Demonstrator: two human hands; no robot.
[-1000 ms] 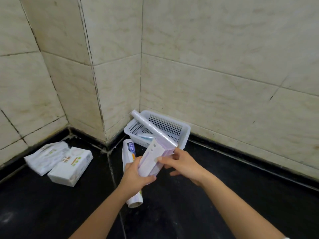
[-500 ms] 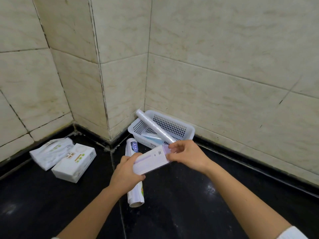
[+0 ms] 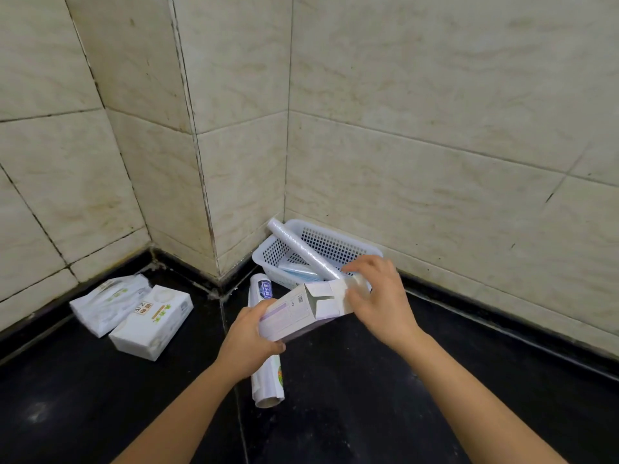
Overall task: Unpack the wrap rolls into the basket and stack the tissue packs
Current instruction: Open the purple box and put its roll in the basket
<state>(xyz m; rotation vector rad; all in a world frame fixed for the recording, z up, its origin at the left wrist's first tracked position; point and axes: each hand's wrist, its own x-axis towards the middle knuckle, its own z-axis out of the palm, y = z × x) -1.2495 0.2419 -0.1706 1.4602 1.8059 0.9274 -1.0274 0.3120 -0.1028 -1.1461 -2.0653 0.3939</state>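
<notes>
— Two hands busy. Which has what?
— My left hand is curled round the low end of the carton, fingers clamped on it. My right hand has fingers and thumb closed, I think, on the near end of the clear wrap roll, right at the carton's open flaps. The pinch itself is partly hidden.
— And the roll's far end?
— Over the white basket in the corner, slanting up past its rim. Whether it touches, I cannot tell.
— So how do you land it well?
— I'd lift the near end clear of the flaps, turn the roll along the basket's long side and lower it flat beside the blue pack, not drop it. A printed roll lies on the floor under my left hand. The tissue packs sit side by side, unstacked, off to the left.
</notes>
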